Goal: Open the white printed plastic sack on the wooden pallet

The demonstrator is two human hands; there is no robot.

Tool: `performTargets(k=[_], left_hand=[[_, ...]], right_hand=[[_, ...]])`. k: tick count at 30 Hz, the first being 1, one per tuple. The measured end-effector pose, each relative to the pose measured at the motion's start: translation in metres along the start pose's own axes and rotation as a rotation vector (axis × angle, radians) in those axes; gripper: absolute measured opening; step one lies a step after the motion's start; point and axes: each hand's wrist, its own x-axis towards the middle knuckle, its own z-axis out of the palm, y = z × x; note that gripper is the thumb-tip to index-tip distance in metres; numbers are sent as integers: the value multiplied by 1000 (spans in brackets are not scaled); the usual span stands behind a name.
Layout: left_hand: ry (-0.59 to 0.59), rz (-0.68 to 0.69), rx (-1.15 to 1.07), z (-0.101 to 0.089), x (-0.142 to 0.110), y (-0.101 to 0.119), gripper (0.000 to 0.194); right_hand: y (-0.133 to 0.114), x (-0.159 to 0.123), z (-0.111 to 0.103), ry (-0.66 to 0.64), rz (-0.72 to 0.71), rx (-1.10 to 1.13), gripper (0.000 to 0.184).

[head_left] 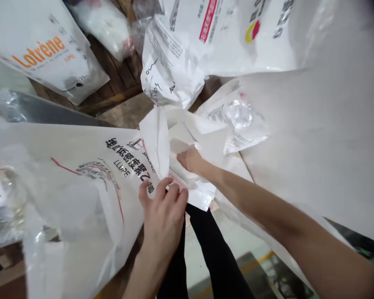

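Note:
An open white plastic bag (156, 141) lies in the middle, its mouth crumpled and folded back. Curled over its near edge are the fingers of my left hand (163, 211), beside a printed white LLDPE sack (93, 153) on the left. My right hand (191, 160) reaches into the bag's mouth from the right with fingers bent in. What those fingers hold, if anything, is hidden. Whether the open bag and the LLDPE sack are one piece, I cannot tell.
A white Lotrène sack (50, 50) rests on wooden slats (110, 74) at upper left. Beyond the bag are a crumpled sack with handwriting (171, 62) and a larger printed sack (230, 45). A broad white surface (314, 137) fills the right. My black-clad legs (218, 253) stand below.

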Motion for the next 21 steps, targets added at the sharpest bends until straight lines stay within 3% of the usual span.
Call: performTargets(k=[5,9,14,18,21], left_hand=[[-179,98,-55,-25,-17,19,22],[-231,94,-126,-46,-20,31,26],[-266,-45,-299,-63,-17,42,25],[-312,-415,-475,-53,-15,57,35],[-427,-646,-519,-41,-1,59,45]], right_hand=[[-8,-142,-10,-53,3,-46,20],[-22,-211,-41,32,70,-24,15],[-49,-263,-64,85,143,56,16],[-75,-283,-49,39,241,121,19],[-96,-285,-34,18,258,165,23]])
